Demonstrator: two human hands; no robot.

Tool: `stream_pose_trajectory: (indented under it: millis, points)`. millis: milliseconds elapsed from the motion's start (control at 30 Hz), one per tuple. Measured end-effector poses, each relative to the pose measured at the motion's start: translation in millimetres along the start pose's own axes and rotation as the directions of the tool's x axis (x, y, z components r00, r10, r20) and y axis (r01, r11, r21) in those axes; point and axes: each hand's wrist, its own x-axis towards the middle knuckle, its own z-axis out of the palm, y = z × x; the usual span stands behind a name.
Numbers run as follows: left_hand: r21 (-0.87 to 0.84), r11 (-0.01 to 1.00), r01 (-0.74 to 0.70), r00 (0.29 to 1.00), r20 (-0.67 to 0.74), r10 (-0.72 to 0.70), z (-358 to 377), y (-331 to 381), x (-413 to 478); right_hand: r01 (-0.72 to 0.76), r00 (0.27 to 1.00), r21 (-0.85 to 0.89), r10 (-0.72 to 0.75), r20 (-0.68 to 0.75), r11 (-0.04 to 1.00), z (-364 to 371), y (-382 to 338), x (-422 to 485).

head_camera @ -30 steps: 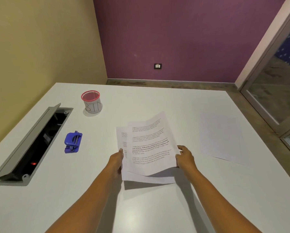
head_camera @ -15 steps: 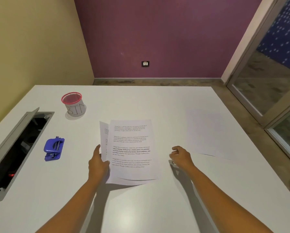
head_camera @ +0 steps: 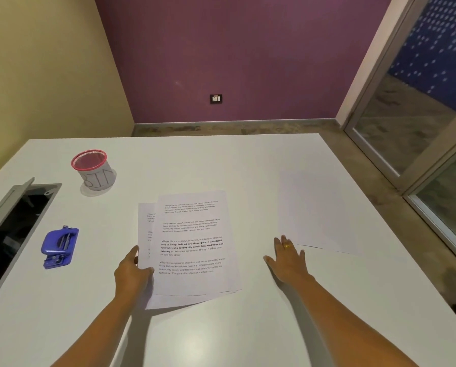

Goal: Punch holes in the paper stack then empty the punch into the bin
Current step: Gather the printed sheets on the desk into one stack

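Paper stack point(head_camera: 192, 245): lies on the white table point(head_camera: 221, 160) at centre, printed side up, sheets fanned out of line, with a lower sheet showing along the left side. Left hand point(head_camera: 131, 274): grips the stack's left edge, fingers curled onto the top sheet, thumb raised beside the margin. Right hand point(head_camera: 287, 260): rests palm down on the table right of the stack and apart from it, fingers straight and spread, a gold ring point(head_camera: 287, 245) on one. Its fingertips lie just beside the blank sheets point(head_camera: 319, 213). Blue hole punch point(head_camera: 58, 247): left of the stack, untouched. Red-rimmed bin point(head_camera: 93, 170): upright, beyond the punch. Open cable tray point(head_camera: 15, 234): at the table's left edge.
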Motion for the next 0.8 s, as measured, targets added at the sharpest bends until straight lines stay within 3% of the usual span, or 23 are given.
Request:
stream_pose_trajectory:
  millis: [167, 300, 467, 667, 800]
  points:
    - [-0.023, 0.999, 0.025, 1.0, 0.011, -0.025, 4.5, 1.0, -2.1, 0.056, 0.983, 0.005, -0.054, -0.177, 0.998, 9.5, -12.7, -8.9]
    - [-0.04, 0.999, 0.034, 0.999, 0.02, -0.033, 5.7, 2.9, -2.6, 0.05, 0.965, 0.288, 0.027, -0.259, 0.956, -2.8, -12.6, -6.8]
    - [-0.045, 0.998, 0.048, 0.998, 0.031, -0.047, 6.4, 1.7, -1.3, -0.135, 0.906, 0.495, 0.309, -0.288, 0.858, -17.8, 21.7, -0.4]
    - [-0.064, 0.995, 0.078, 0.996, 0.057, -0.074, 7.8, -1.4, 1.2, -0.442, 0.778, 0.466, 0.586, -0.226, 0.766, -25.4, 60.3, -2.8]
    - [-0.096, 0.991, 0.097, 0.994, 0.066, -0.091, 9.6, -2.0, 2.4, -0.539, 0.73, 0.491, 0.671, -0.133, 0.684, -21.8, 69.0, -4.9]
